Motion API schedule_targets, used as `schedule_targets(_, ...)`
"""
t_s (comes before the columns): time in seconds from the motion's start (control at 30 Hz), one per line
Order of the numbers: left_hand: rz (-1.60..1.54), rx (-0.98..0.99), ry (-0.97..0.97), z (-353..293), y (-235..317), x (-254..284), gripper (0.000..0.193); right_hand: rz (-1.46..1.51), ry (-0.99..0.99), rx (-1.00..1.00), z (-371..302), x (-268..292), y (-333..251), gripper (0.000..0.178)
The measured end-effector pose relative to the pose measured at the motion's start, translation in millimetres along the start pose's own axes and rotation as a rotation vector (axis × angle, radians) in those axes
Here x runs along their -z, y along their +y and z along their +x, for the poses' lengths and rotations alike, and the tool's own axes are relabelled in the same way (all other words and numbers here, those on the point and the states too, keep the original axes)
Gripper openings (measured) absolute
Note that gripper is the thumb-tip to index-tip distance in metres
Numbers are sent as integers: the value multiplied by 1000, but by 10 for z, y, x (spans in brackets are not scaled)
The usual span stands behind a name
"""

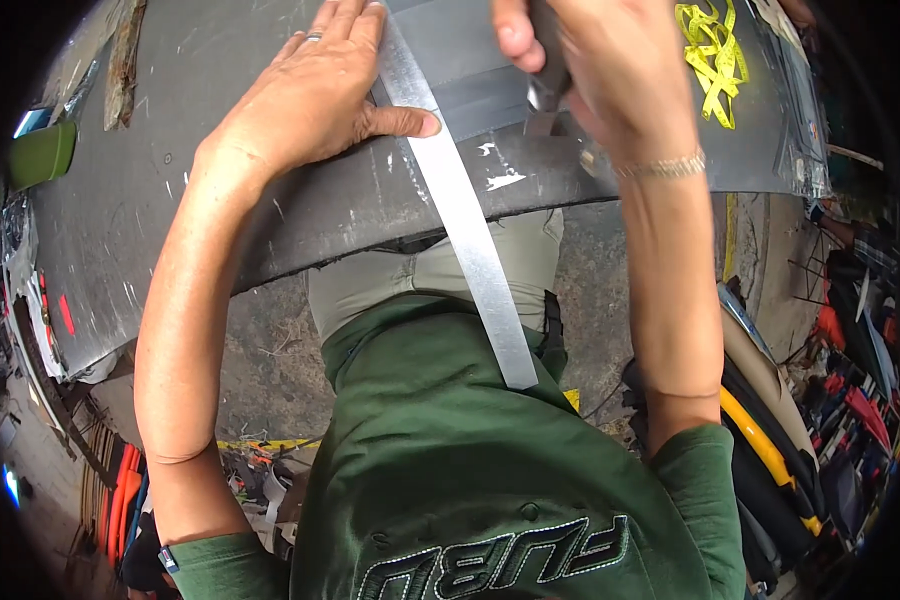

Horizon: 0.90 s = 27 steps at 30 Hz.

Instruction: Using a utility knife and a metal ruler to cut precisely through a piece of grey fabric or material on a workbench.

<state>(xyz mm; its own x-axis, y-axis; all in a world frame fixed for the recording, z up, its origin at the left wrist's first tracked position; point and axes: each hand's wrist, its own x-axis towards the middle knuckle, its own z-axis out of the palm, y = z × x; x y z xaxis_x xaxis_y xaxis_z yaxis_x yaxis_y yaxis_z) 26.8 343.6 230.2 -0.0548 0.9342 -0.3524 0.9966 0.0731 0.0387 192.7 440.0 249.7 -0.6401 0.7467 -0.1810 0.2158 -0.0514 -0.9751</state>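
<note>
We see a stained grey floor [592, 270] with a yellow line [731, 232], a scuffed dark table [110, 220], and rolls [760, 436] at right.

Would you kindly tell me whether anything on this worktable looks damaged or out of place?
The dark tabletop looks worn: white patches mar it near the front edge, just right of the metal strip. The yellow measuring tape also lies in a loose tangle toward the right, rather than rolled up.
</note>
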Motion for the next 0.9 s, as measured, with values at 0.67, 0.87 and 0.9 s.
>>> schedule_targets(0.67,-30,-63,97,19,15,0,118,468,-108,-43,763,-631,739,62)
schedule_targets(0.87,-1,23,-27,35,52,65,118,517,-105,-41,767,-653,736,61)
schedule_targets(0.9,18,55,-92,52,84,106,118,533,-99,-35,762,-647,746,61)
